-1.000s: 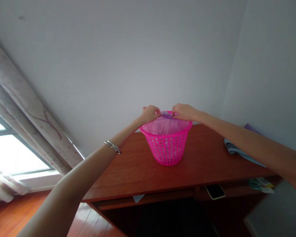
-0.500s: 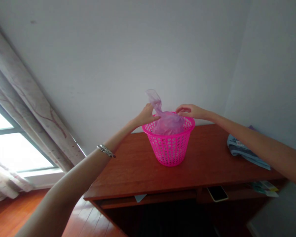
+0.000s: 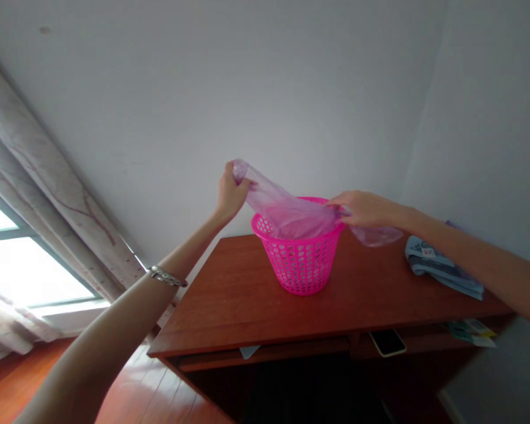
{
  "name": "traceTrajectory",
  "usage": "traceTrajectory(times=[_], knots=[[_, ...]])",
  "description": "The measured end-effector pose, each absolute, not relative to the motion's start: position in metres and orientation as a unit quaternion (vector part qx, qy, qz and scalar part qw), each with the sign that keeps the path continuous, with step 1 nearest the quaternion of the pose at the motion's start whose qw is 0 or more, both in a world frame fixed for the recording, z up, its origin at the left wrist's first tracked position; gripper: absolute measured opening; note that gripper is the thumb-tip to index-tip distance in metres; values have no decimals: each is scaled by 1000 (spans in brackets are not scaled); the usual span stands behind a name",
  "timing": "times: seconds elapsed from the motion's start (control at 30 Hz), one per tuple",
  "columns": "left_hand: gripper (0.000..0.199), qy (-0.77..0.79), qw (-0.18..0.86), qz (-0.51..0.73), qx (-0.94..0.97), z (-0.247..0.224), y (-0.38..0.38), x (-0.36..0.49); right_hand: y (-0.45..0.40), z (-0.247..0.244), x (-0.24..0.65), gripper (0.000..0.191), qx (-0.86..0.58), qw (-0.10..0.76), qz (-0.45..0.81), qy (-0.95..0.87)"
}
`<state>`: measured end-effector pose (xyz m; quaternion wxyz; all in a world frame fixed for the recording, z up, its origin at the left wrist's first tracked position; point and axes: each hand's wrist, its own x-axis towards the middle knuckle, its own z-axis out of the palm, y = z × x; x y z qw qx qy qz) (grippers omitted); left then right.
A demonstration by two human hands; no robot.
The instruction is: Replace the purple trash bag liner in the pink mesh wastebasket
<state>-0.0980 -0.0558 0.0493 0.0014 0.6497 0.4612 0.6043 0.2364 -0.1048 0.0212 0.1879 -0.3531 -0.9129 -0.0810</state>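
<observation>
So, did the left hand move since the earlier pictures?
Yes: the left hand, gripping a translucent lilac plastic bag, moved up and leftward, away from the rim of the bright pink perforated plastic basket.

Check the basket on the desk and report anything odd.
The lilac plastic bag sits askew: it lies slantwise over the rim of the pink basket, lifted by the left hand, its other end hanging outside past the right hand.

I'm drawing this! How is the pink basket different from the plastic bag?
The pink basket is stiff and full of holes; the plastic bag is thin, floppy and see-through. The basket is bright pink; the bag is paler. The basket stands on the wooden desk; the left hand and right hand hold the bag up. Both are pinkish.
</observation>
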Motion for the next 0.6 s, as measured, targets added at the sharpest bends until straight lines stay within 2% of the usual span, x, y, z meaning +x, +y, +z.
traceTrajectory(times=[0.13, 0.27, 0.33, 0.5, 0.6], knots=[[53, 500, -10, 614, 610, 52, -71, -148, -120, 24, 265, 26, -345, 250, -201, -882], [52, 503, 46, 614, 606, 35, -104, -184, -153, 13, 277, 15, -240, 292, -232, -896], [49, 505, 132, 626, 579, 22, -120, -197, -173, 1, 276, 12, -187, 277, -259, -906], [26, 494, 484, 597, 407, -13, -143, -220, -205, -38, 266, 14, -66, 234, -344, -907], [29, 453, 548, 619, 333, -30, -150, -224, -203, -56, 263, 14, -62, 227, -351, -906]])
